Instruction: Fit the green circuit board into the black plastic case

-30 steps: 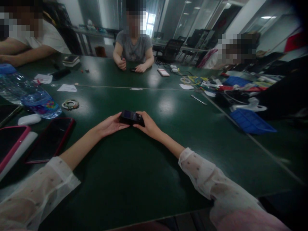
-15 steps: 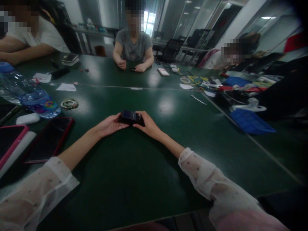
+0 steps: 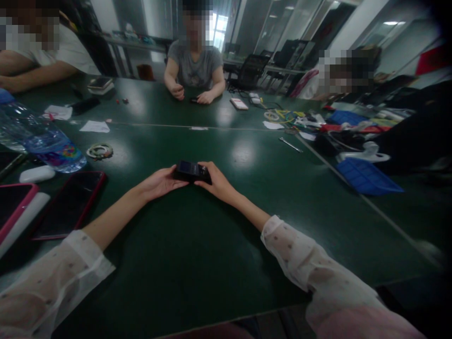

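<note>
Between my two hands is a small black device point(image 3: 192, 172) with a dark screen on its left part and buttons on its right part. My left hand point(image 3: 163, 182) grips its left end, fingers along the near edge. At the other end my right hand point(image 3: 214, 179) is closed on it, the thumb on top near the buttons. The device is at table level; I cannot tell whether it rests on the green tabletop point(image 3: 176, 263). Its underside is hidden.
At left lie a red-edged phone point(image 3: 70, 205), a white case point(image 3: 37, 174), a water bottle point(image 3: 52, 146) and a coiled ring point(image 3: 100, 151). A wrench point(image 3: 291, 145), blue tray point(image 3: 365, 176) and tangled cables point(image 3: 293, 117) are at right. A person point(image 3: 194, 66) sits opposite; others sit at the sides.
The view has shifted very slightly, so the things at left appear a little farther left. Both hands keep the same hold on the device.
</note>
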Demonstrator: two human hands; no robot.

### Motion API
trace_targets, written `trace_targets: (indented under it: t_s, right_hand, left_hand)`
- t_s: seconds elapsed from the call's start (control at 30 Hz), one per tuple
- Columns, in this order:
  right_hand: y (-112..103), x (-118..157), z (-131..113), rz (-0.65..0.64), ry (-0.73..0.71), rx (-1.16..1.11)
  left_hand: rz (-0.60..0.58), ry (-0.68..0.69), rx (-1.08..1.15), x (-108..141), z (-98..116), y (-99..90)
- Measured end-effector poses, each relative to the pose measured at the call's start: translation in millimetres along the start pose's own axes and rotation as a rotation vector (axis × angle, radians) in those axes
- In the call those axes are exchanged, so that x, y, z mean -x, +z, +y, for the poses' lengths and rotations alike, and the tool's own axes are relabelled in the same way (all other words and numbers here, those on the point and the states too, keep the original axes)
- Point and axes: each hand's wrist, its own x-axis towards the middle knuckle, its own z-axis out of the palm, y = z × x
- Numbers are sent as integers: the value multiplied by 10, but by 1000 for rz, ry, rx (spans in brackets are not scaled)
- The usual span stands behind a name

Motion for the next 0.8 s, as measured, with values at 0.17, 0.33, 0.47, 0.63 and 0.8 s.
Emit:
trace_targets:
  t_s: [0.17,0.33,0.47,0.63,0.8]
  right_hand:
    - [23,-10,16,9,1,14]
    - [30,-8,5,-4,0,40]
    - [21,0,-14,2,-4,45]
    - [16,6,-24,0,-16,38]
    - [27,5,2,4,-18,37]
  left_hand:
    - [29,-20,21,-6,5,32]
    - [23,-36,35,-4,13,41]
    - [57,-42,60,12,25,68]
    - [74,-50,81,30,38,91]
    - [81,-55,91,26,40,69]
